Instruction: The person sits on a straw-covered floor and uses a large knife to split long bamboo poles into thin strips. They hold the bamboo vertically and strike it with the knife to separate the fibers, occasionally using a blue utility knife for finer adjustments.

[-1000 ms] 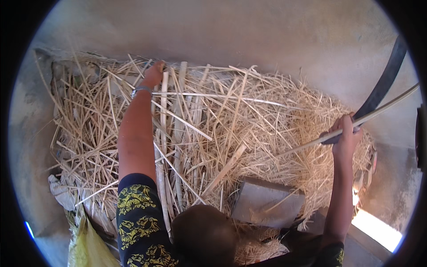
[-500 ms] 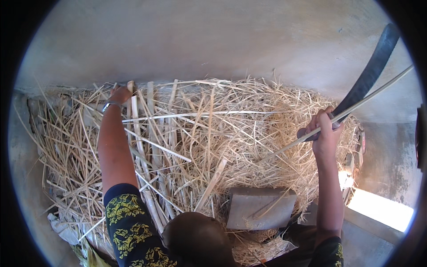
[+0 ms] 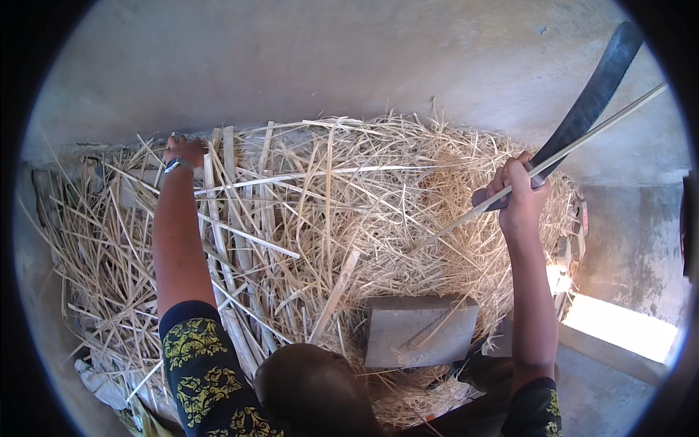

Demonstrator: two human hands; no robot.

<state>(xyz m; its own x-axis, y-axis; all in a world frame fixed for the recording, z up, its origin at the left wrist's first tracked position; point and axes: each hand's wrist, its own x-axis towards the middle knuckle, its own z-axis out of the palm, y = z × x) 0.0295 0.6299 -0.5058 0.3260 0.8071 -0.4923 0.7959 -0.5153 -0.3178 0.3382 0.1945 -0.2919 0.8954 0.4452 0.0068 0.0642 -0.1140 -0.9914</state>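
Note:
My right hand [image 3: 523, 193] is closed around the dark handle of a machete [image 3: 591, 102] with a long curved blade pointing up and right. A thin pale strip [image 3: 619, 116], likely split bamboo or cane, is held along with it and slants across the blade. At the far left, my left hand [image 3: 183, 151] reaches to the wall's foot with fingers curled down. What lies under those fingers is hidden. Beside it, several wider flat strips [image 3: 211, 175] run toward me among loose shavings [image 3: 393, 197].
A grey-brown block [image 3: 419, 331] stands in front of me, with a loose strip on top. A plain wall [image 3: 328, 58] bounds the far side. Pale crumpled sheeting [image 3: 102, 382] lies at lower left, and bright light falls on a ledge [image 3: 611, 353] at right.
My left hand has moved slightly left, away from the thick strip end that was beside its fingers. My right hand keeps its grip on the machete and thin strip. The view has shifted slightly.

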